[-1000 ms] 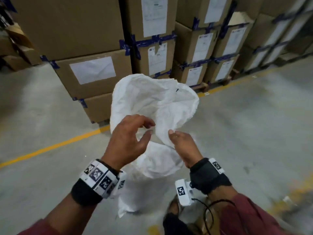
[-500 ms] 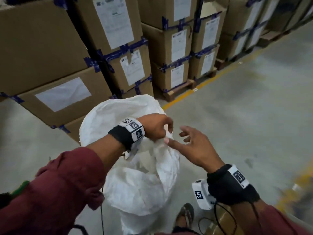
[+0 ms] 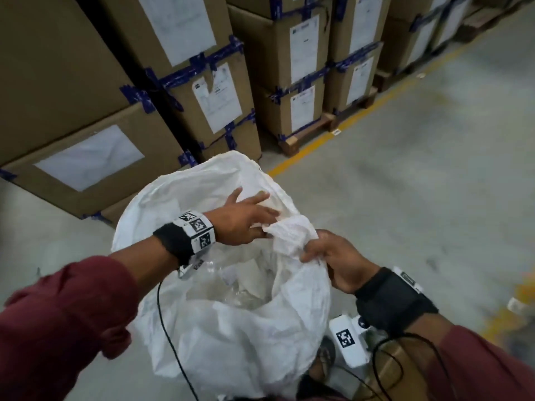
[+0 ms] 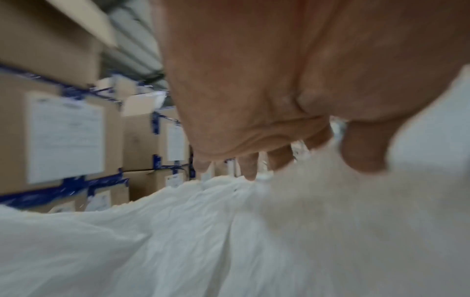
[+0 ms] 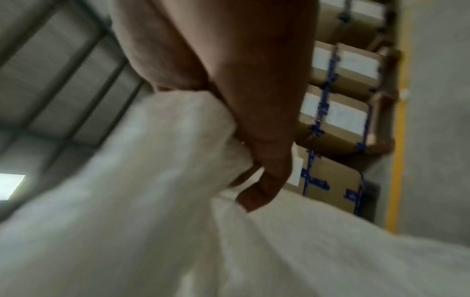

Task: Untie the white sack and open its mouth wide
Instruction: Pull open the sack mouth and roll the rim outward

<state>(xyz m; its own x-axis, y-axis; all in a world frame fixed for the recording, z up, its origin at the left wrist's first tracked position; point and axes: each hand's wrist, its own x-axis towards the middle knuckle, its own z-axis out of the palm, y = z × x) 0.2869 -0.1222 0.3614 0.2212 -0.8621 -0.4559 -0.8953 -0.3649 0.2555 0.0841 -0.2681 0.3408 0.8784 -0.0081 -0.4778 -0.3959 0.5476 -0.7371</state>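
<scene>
While the white sack [image 3: 231, 328] stands on the grey concrete floor [image 3: 419, 183] right at the person's feet, its mouth gapes open, the woven fabric crinkled and slack, with crumpled pale material and something glossy and clear inside. Right hand [image 3: 335, 260] has a bunched fistful of the near rim, fingers [image 5: 257, 193] curled tight around the cloth. Left hand [image 3: 243, 219] reaches across the opening, fingers [image 3: 257, 199] straight and slightly spread, lying against the far inner wall; the thumb sits near the bunched fold, though whether it pinches there I cannot tell. Both wrists wear black bands carrying white blocks printed with square black-and-white marker codes [image 3: 198, 227]. Behind the sack, brown cardboard cartons [image 3: 220, 91] are stacked on wooden pallets [image 3: 307, 134], banded with blue tape, each bearing a white paper label; the print is too small and blurred to read. A yellow painted line [image 3: 318, 143] runs along the floor beside the pallets.
</scene>
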